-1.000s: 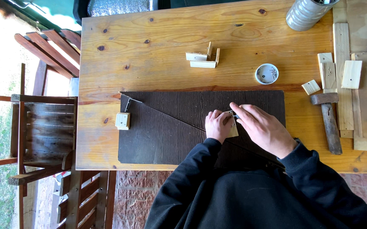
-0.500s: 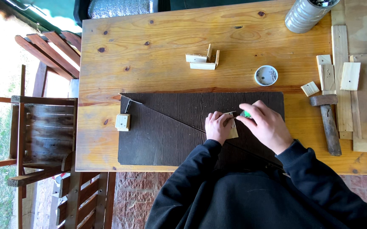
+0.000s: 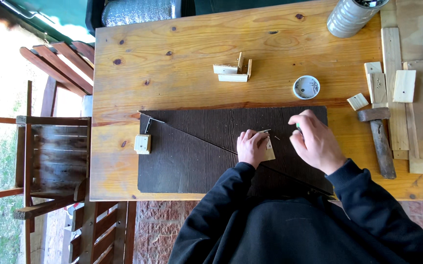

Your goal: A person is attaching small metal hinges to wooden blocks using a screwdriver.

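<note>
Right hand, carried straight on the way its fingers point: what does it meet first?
Probably the small wood block under the left hand; the right hand points left across the dark panel. Height unclear.

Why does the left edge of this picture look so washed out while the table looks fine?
In the head view, daylight outside overexposes the area beyond the wooden chair, bleaching detail there; the shaded wooden table is evenly lit and sharp, with soft shadows only; the dark board shows its grain clearly; the right hand is slightly soft, the left hand crisper.
</note>
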